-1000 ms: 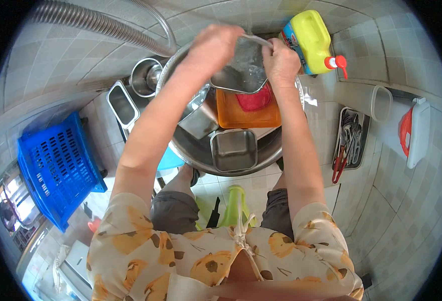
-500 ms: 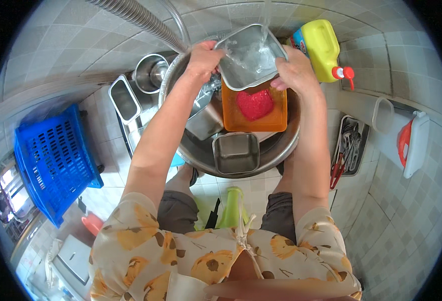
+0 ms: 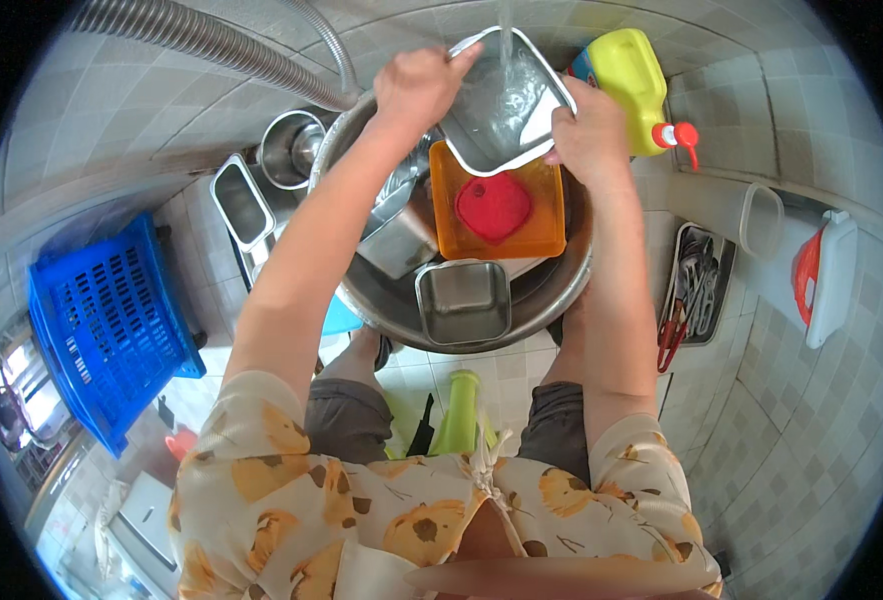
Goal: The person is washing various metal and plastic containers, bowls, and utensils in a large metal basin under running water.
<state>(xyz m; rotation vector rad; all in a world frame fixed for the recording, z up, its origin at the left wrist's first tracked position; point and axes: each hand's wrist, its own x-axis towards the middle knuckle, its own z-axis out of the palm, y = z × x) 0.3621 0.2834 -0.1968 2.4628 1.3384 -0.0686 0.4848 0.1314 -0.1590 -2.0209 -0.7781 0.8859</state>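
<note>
Both my hands grip a rectangular metal pan (image 3: pixel 481 115) by its opposite sides, tilted under a stream of running water (image 3: pixel 507 45). My left hand (image 3: pixel 419 88) is closed at its upper left rim, my right hand (image 3: pixel 591 130) closed on the right rim. Below it, an orange tray (image 3: pixel 446 225) holds a red sponge or cloth (image 3: pixel 493 207). That tray rests in a big round metal basin (image 3: pixel 571 285), together with a small square metal pan (image 3: pixel 463 302) and another metal container (image 3: pixel 401 243) partly hidden by the tray.
A yellow bottle with a red cap (image 3: pixel 626 85) stands right of the basin. Metal utensils fill a tray (image 3: pixel 699 290) farther right. At left are a metal pot (image 3: pixel 291 150), a narrow metal pan (image 3: pixel 242 203) and a blue basket (image 3: pixel 111 320). A ribbed hose (image 3: pixel 221 50) crosses the upper left.
The metal pan has tilted more steeply and moved slightly up, still in both hands. My left hand has shifted upward along its rim. The view has shifted a little.
</note>
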